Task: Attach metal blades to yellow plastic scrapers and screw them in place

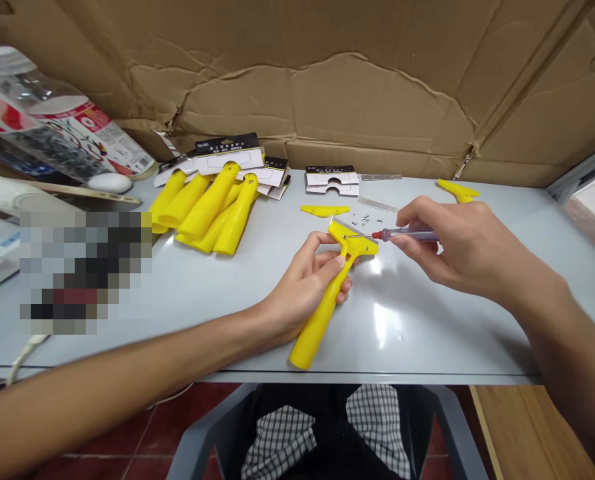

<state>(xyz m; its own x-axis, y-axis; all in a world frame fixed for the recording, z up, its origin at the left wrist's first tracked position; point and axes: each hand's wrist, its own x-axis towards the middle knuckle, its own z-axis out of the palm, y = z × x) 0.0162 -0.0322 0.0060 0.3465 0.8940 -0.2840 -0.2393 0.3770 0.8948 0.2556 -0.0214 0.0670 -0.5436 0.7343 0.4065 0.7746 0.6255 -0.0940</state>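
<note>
My left hand (310,283) is closed around the neck of a yellow scraper (317,320), whose hollow handle points down toward the table's front edge. A metal blade edge shows along the top of its head. Between the fingers and thumb of my right hand (460,247) is a screwdriver (412,234) with a clear handle and a red collar. Its thin shaft points left, and the tip meets the screw on the left side of the scraper head. Another screw shows on the head's right side. Small loose screws (365,219) lie just behind the head.
Behind the screws lie a yellow clamp piece (325,211), metal blades (377,205) and printed cards (331,180). Several carded yellow scrapers (212,200) are piled at left, near bottles (92,127). Another yellow piece (457,191) sits back right. Cardboard (377,100) walls the rear.
</note>
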